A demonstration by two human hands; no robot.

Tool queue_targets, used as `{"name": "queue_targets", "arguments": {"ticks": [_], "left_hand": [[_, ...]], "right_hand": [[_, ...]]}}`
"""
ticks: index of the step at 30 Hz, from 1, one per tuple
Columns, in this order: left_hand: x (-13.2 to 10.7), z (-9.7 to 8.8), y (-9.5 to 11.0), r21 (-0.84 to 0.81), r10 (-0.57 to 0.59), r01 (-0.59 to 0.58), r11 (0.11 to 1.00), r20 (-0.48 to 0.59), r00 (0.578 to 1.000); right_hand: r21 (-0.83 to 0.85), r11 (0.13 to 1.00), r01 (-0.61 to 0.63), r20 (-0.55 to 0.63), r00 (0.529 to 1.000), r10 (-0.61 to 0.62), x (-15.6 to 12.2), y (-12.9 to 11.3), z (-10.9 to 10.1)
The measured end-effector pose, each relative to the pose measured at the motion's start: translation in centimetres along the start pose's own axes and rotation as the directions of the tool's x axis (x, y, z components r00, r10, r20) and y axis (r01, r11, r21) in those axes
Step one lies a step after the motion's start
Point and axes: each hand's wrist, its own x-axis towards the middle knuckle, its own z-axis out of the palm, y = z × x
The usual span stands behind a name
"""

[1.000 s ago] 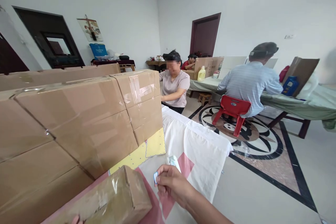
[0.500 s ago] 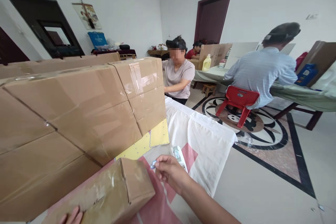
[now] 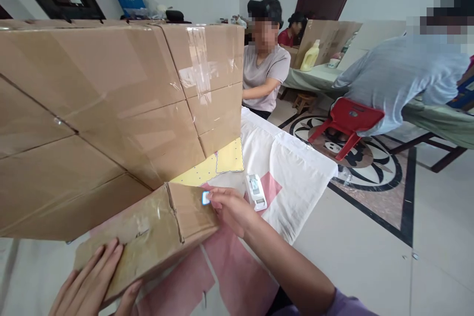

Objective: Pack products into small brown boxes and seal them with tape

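Observation:
A long cardboard box (image 3: 144, 237) with clear tape on it lies on the cloth-covered table in front of me. My left hand (image 3: 92, 276) rests flat on its near left part, fingers stretched over the top and thumb at the near side. At the box's right end, my right hand (image 3: 229, 205) pinches a small white sticker with a blue border (image 3: 206, 198) between thumb and fingertips. The sticker is right over the end flap; whether it touches the cardboard I cannot tell. Just beyond that hand sits a small white device (image 3: 255, 191) with a pale label on top.
A wall of taped cardboard boxes (image 3: 122, 98) stands along the left. Under it shows a yellow dotted cloth (image 3: 229, 155). The white tablecloth (image 3: 292, 158) hangs over the right edge. Across from me is a person (image 3: 264, 64); another sits on a red chair (image 3: 351, 116).
My right hand has brought the sticker left, over the box's end. More of my left hand now shows, spread on the box. The view has tilted downward.

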Motion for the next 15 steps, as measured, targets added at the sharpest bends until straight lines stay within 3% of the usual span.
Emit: {"name": "queue_targets", "arguments": {"ticks": [9, 15], "left_hand": [[-0.3, -0.4, 1.2, 0.059, -0.015, 0.016, 0.998, -0.031, 0.999], [-0.5, -0.5, 1.7, 0.073, 0.006, -0.005, 0.997, -0.014, 1.000]], "right_hand": [[-0.185, 0.981, 0.058, 0.002, 0.998, -0.059, 0.0, 0.1, 1.5], [-0.204, 0.978, 0.050, -0.030, 0.998, -0.057, -0.5, 0.4, 1.9]]}}
